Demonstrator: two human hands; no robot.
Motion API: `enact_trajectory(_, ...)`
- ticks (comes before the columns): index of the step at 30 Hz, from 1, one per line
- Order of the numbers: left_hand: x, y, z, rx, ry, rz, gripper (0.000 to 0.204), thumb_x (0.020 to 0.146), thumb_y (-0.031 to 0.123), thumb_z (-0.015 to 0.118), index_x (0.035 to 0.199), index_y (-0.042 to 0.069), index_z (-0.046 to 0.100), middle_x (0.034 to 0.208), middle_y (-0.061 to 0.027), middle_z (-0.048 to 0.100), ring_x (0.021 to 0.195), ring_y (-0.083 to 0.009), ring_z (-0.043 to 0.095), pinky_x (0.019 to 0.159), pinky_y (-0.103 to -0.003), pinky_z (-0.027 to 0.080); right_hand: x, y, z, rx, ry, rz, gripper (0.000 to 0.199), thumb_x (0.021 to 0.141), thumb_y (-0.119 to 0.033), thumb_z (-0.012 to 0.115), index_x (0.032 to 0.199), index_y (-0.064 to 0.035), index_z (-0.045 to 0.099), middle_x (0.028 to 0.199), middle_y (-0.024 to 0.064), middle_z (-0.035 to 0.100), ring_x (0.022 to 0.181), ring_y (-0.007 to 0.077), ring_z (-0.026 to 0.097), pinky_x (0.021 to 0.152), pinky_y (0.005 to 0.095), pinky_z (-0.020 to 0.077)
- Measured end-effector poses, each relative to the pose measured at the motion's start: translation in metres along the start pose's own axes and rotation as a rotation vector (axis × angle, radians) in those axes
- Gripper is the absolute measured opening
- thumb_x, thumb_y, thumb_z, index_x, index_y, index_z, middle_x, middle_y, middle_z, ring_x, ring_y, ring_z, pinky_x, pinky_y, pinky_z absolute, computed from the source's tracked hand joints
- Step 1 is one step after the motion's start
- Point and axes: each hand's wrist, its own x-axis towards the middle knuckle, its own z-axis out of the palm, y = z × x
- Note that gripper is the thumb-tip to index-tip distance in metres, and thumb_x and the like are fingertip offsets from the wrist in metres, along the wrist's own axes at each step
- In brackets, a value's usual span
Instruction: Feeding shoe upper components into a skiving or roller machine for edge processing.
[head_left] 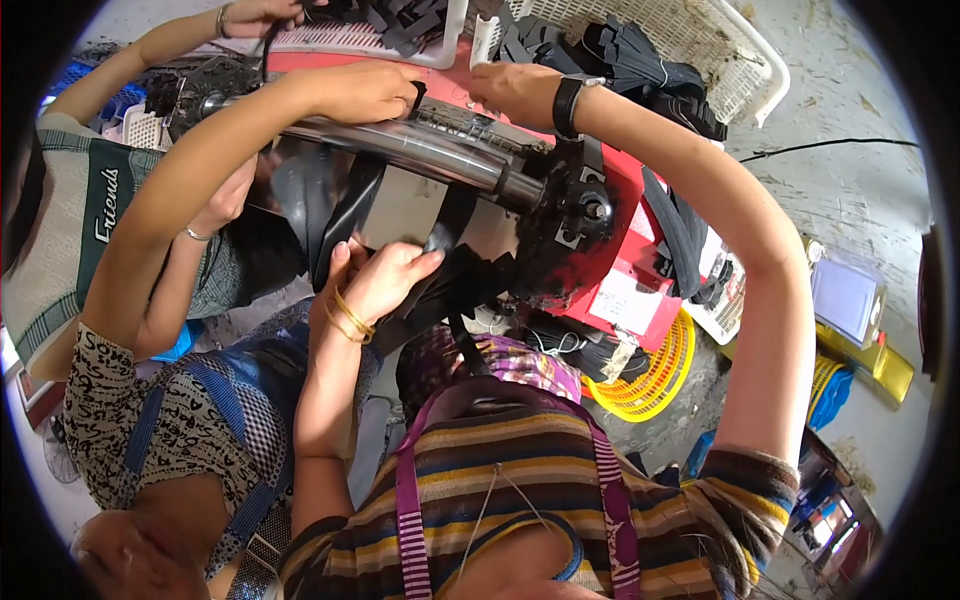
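Note:
My left hand, with gold bangles at the wrist, is closed on a black strip that hangs from a shiny metal roller. Its thumb lies against the strip, while the other fingers are partly hidden. A second, wider black strip hangs to the left of this hand. Beyond the roller, my right hand is over the red machine top, a black watch on its wrist. Its fingers are bent together, and what they hold, if anything, cannot be made out.
A co-worker's hand at the roller has a small black piece at its fingertips. Greasy gear parts sit at the roller's right end. White baskets of black strips stand behind; a yellow basket is low on the right.

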Motion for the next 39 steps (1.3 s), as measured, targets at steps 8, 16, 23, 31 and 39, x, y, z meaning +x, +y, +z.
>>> enact_trajectory(8, -0.007, -0.016, 0.001, -0.523, -0.113, 0.068, 0.031, 0.089, 0.025, 0.051, 0.070, 0.000, 0.047, 0.067, 0.0062, 0.038, 0.061, -0.0042, 0.033, 0.052, -0.023, 0.030, 0.013, -0.012, 0.002, 0.555, -0.313, 0.081, 0.023, 0.079, -0.017, 0.059, 0.095, 0.0002, 0.057, 0.085, 0.0143, 0.061, 0.073, 0.0215, 0.062, 0.066, 0.0331, 0.0478)
enact_trajectory(16, 0.017, -0.041, 0.011, -0.380, -0.019, 0.025, 0.034, 0.089, 0.026, 0.052, 0.068, 0.000, 0.046, 0.061, 0.0063, 0.035, 0.057, -0.0032, 0.030, 0.050, -0.021, 0.029, 0.002, 0.030, -0.015, 0.467, 0.204, 0.272, 0.020, 0.075, -0.006, 0.059, 0.095, -0.0028, 0.057, 0.072, 0.0143, 0.063, 0.058, 0.0208, 0.064, 0.055, 0.0306, 0.0517)
enact_trajectory(23, -0.001, 0.000, -0.003, -0.658, -0.141, -0.113, 0.030, 0.088, 0.027, 0.052, 0.074, 0.000, 0.057, 0.058, 0.0017, 0.051, 0.045, -0.0047, 0.046, 0.040, -0.020, 0.036, -0.002, 0.023, -0.022, -0.084, 0.234, 0.099, 0.027, 0.074, -0.004, 0.053, 0.100, -0.0078, 0.059, 0.082, 0.0172, 0.062, 0.078, 0.0332, 0.061, 0.066, 0.0380, 0.0502)
enact_trajectory(31, 0.016, 0.003, -0.004, -0.461, -0.057, -0.178, 0.041, 0.087, 0.034, 0.053, 0.061, 0.002, 0.053, 0.047, 0.0023, 0.045, 0.036, -0.0051, 0.040, 0.034, -0.021, 0.033, 0.009, -0.020, 0.016, 0.402, -0.232, -0.025, 0.018, 0.073, -0.011, 0.060, 0.087, 0.0001, 0.059, 0.090, 0.0158, 0.058, 0.089, 0.0296, 0.054, 0.078, 0.0340, 0.0433)
enact_trajectory(39, -0.006, -0.006, -0.004, -0.587, -0.140, -0.111, 0.029, 0.089, 0.024, 0.051, 0.077, -0.002, 0.057, 0.059, 0.0018, 0.052, 0.046, -0.0059, 0.045, 0.041, -0.019, 0.040, 0.013, -0.005, -0.020, 0.254, 0.117, 0.247, 0.015, 0.073, -0.004, 0.060, 0.086, 0.0004, 0.054, 0.072, 0.0156, 0.059, 0.059, 0.0255, 0.060, 0.056, 0.0358, 0.0475)
